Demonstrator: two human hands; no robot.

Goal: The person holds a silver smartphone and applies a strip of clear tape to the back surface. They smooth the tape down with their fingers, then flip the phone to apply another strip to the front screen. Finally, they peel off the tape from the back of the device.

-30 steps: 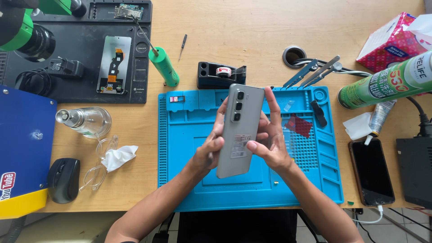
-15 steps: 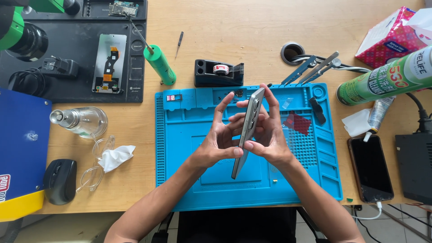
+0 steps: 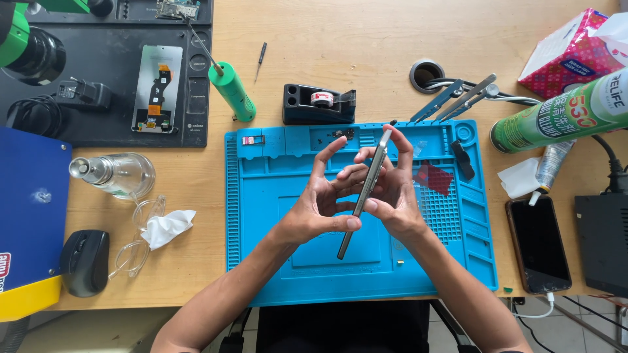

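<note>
A slim grey smartphone (image 3: 364, 193) is held edge-on above the blue work mat (image 3: 261, 216), its long side running from upper right to lower left. My left hand (image 3: 324, 202) presses against its left face with fingers spread and the thumb near its lower half. My right hand (image 3: 392, 189) grips the other face, index finger reaching over the top end. A small red piece (image 3: 437, 179) lies on the mat just right of my hands.
Black tape dispenser (image 3: 318, 103), green tool (image 3: 232, 91), tweezers (image 3: 461, 97), green spray can (image 3: 556, 117), tissue box (image 3: 569, 46), dark phone (image 3: 538, 243), black mat with a screen panel (image 3: 157, 88), glass bottle (image 3: 114, 173), black mouse (image 3: 84, 261), blue case (image 3: 29, 209).
The phone has turned from showing its back with the cameras to standing edge-on between my palms. Both hands have shifted slightly around it.
</note>
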